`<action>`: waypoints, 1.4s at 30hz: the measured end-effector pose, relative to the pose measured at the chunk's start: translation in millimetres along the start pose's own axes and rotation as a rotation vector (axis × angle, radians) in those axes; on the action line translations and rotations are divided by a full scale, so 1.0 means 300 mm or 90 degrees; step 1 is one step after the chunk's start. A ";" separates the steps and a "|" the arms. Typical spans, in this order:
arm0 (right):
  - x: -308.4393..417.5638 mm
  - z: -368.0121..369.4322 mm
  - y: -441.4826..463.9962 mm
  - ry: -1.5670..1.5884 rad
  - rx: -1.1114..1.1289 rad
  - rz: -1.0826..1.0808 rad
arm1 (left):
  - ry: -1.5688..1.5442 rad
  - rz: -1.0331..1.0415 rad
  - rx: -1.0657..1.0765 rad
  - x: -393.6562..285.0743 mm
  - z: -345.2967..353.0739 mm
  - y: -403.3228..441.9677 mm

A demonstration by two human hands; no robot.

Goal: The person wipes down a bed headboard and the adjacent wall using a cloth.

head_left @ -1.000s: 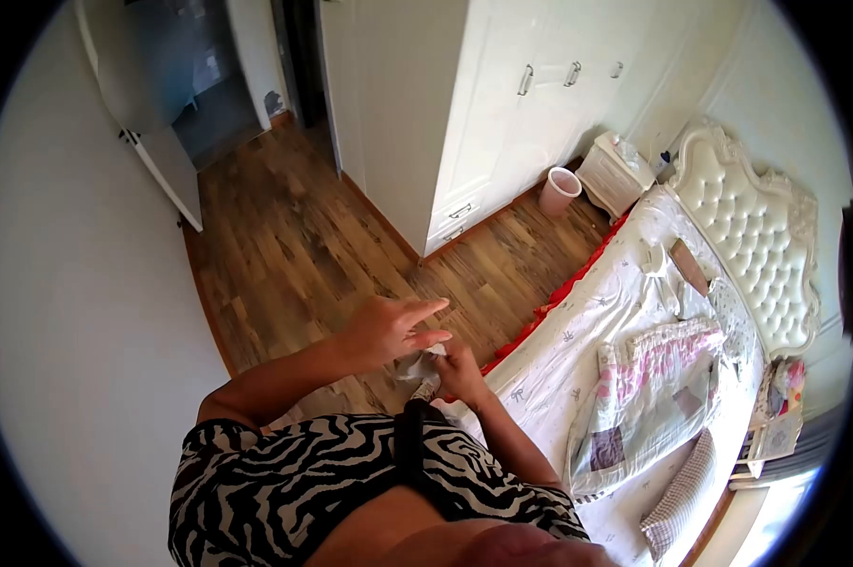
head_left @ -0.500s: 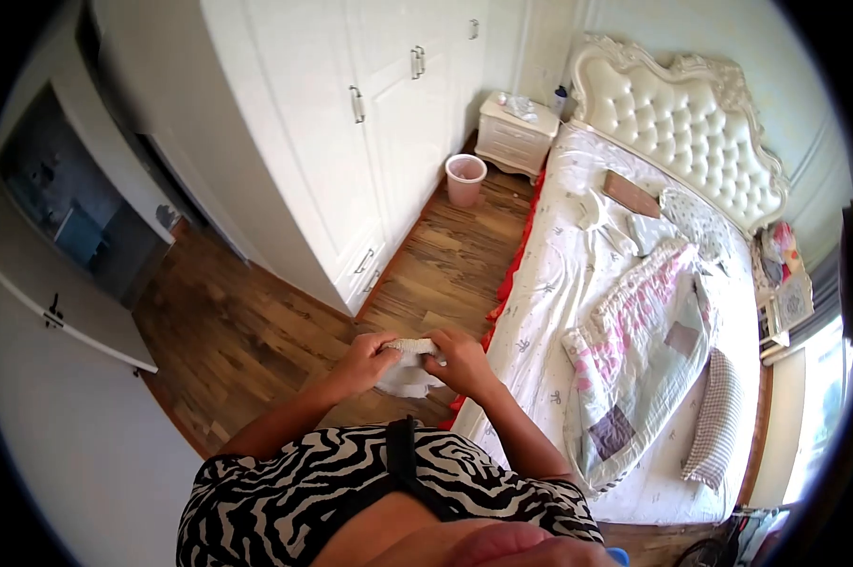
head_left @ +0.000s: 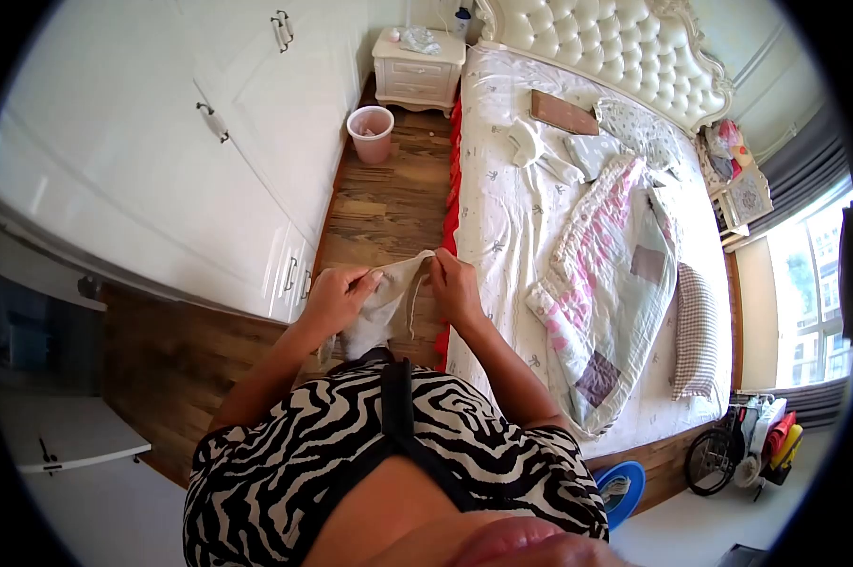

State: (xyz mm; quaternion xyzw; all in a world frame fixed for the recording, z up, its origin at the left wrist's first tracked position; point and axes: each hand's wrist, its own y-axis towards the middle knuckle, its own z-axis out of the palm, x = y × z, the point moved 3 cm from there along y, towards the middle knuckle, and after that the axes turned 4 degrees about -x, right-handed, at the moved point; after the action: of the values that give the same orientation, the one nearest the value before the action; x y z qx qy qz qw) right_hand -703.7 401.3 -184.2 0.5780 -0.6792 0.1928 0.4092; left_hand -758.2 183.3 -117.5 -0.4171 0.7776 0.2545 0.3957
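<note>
A small off-white cloth garment (head_left: 389, 291) hangs in front of my body, over the wooden floor. At its left upper edge my left hand (head_left: 336, 297) pinches the fabric between thumb and fingers. My right hand (head_left: 453, 283) grips the opposite corner, close to the bed's edge. The top edge is drawn out between both hands, and a thin strip dangles below the right one. Folds hide the garment's exact kind.
The bed (head_left: 502, 227) on my right carries a patchwork quilt (head_left: 601, 283), a checked pillow (head_left: 696, 331) and a brown box-like object (head_left: 563, 112). A pink bin (head_left: 371, 137) stands by the wardrobe (head_left: 162, 170) and nightstand (head_left: 417, 76). A blue basin (head_left: 627, 491) is at lower right.
The view has turned left-to-right toward the bed side. My hands have moved apart, and the garment, bunched before, is now stretched between them and hangs lower.
</note>
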 end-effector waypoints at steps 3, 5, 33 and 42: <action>0.078 0.001 0.156 0.268 -0.243 0.033 | -0.051 0.019 0.023 0.025 -0.023 0.224; 0.001 0.092 0.257 0.269 -0.305 0.062 | -0.119 0.050 0.036 0.008 -0.006 0.365; -0.501 -0.498 2.005 -0.418 -0.158 -0.214 | -0.255 0.693 0.128 -0.600 -0.167 2.182; -0.587 -0.508 2.404 -0.477 -0.099 -0.080 | -0.433 1.072 0.009 -0.620 -0.297 2.548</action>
State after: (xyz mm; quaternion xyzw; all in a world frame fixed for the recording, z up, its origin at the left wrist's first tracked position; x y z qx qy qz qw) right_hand -1333.6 809.5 -79.0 0.6162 -0.7573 -0.1092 0.1866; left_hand -1380.8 601.3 136.4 0.3891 0.6680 0.5644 0.2896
